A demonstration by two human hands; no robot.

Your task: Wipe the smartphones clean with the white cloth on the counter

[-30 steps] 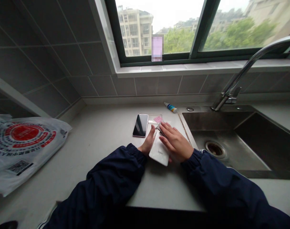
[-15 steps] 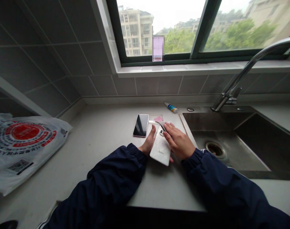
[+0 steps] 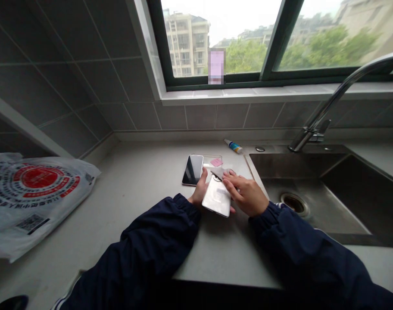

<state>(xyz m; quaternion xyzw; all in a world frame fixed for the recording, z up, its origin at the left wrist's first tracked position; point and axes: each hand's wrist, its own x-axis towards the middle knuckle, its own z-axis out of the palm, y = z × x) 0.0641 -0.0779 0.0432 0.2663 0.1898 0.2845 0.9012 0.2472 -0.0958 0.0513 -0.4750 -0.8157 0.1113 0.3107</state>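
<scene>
My left hand (image 3: 200,189) is wrapped around a white smartphone (image 3: 216,198), its back and round camera ring turned up. Some of those fingers are hidden beneath the phone. In my right hand (image 3: 248,193) a small grey cloth (image 3: 218,172) is pinched, pressed against the phone's camera end. Behind my left hand a second smartphone (image 3: 192,170) lies on the counter with its dark screen up. Beside it are a clear flat case (image 3: 205,156) and a small pink piece (image 3: 216,162).
A tube (image 3: 233,146) with a blue and yellow label lies near the steel sink (image 3: 338,193). Over the sink curves a chrome faucet (image 3: 329,101). On the left, a white plastic bag (image 3: 43,189) with red print rests on the counter (image 3: 145,176).
My right hand has shifted a little across the phone's top, and more of the grey cloth shows now. The phone's lower end has tipped up slightly. The pink piece is less covered.
</scene>
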